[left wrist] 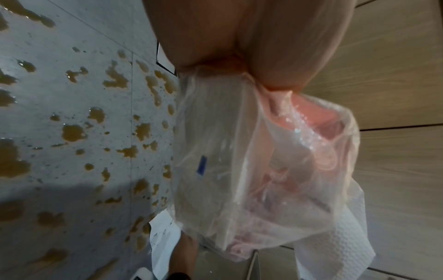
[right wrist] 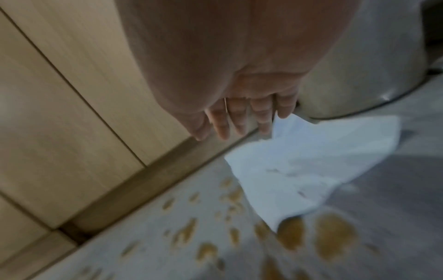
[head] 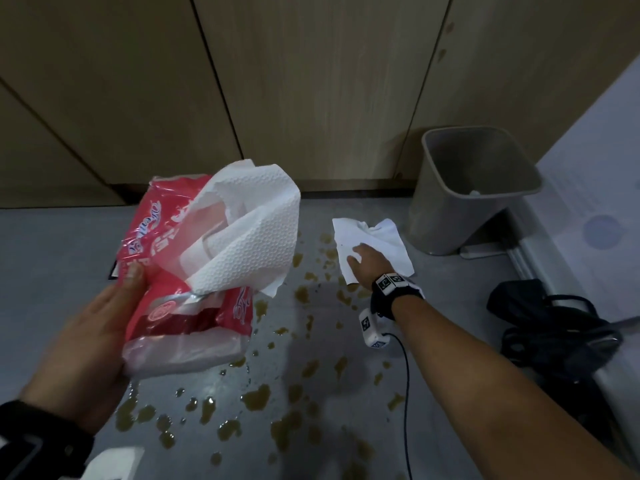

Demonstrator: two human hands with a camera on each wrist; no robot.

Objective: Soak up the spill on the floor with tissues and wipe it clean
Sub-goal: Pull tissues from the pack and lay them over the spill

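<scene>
A grey tiled floor (head: 69, 271) runs up to tall pale wooden cabinet doors (head: 311, 81), and across it lies a spill of brown-yellow puddles and droplets (head: 256, 398), thickest near the viewer and thinning toward the cabinets. Against the doors at the right stands a grey plastic waste bin with a square flared mouth (head: 450, 209); a black bag with straps (head: 554, 327) lies further right. The left hand (head: 90, 344) grips a red and clear plastic pack of paper towels (head: 166, 271) held above the floor, thumb curled over its top, with a white embossed paper towel sheet (head: 252, 237) sticking loosely out of its open end. The right hand (head: 369, 263), fingers straight and spread, reaches over a flat white tissue (head: 381, 233) spread on the floor just beside the bin, at the far edge of the spill; whether the fingers touch it cannot be told.
</scene>
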